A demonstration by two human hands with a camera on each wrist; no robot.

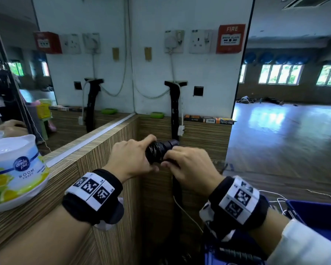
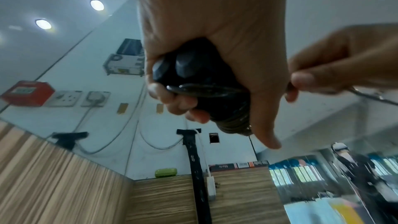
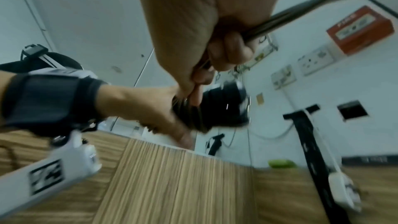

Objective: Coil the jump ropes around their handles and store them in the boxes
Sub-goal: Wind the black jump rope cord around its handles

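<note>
Two black jump rope handles (image 1: 161, 150) lie side by side in my left hand (image 1: 134, 159), with thin dark rope wound round them in several turns. In the left wrist view the left hand's fingers (image 2: 176, 101) curl round the handles (image 2: 193, 74). My right hand (image 1: 187, 163) pinches the loose rope (image 3: 290, 16) just right of the coil; that strand (image 2: 370, 96) runs off to the right. A blue box (image 1: 317, 217) sits at lower right, with another dark handle (image 1: 237, 254) lying in the blue area below it.
A wood-grain counter (image 1: 84, 159) runs along a mirror on the left, bearing a white air freshener tub (image 1: 17, 169). A black strap (image 1: 175, 111) and white cable hang on the wall ahead. Small boxes (image 1: 208, 119) line the ledge. White cords (image 1: 275, 199) trail on the floor.
</note>
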